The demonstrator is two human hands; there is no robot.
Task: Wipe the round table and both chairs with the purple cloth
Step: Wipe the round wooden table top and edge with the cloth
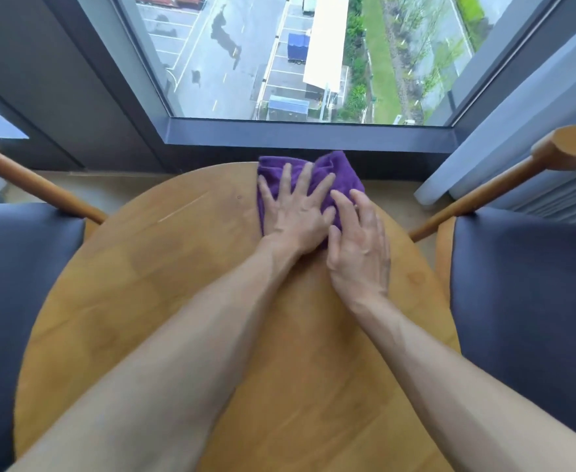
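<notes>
The cloth (310, 185), purple and bunched into a rough square, lies at the far edge of the round worktop (164, 301), just right of its middle line and close under the window sill (307, 136). Its far corners lap at or slightly past the rim; it has no clear long axis, though its folds rise in two humps toward the window.

The left hand (297, 212) lies flat on the cloth with fingers spread and straight, pointing away toward the window, palm pressing down. The right hand (358, 247) rests just beside it on the near right side, its fingers loosely extended and angled toward the upper left, the fingertips touching the cloth's right edge and the left hand's thumb side; the heel of this hand is over bare wood. Neither grip is curled round the cloth. Both bare forearms reach across the worktop from the near edge.

The wooden surface shows a pale scratch (181, 209) to the left of the cloth and a faint ring mark (414, 277) to the right.

A chair with a dark padded seat stands on either side: the left chair (17, 284) and the right chair (525, 301), each tucked close against the rim, with a wooden arm rail slanting in toward the table. A pale curtain (504, 148) hangs behind the right chair. Through the window (279, 56) a car park and a strip of grass lie far below.
</notes>
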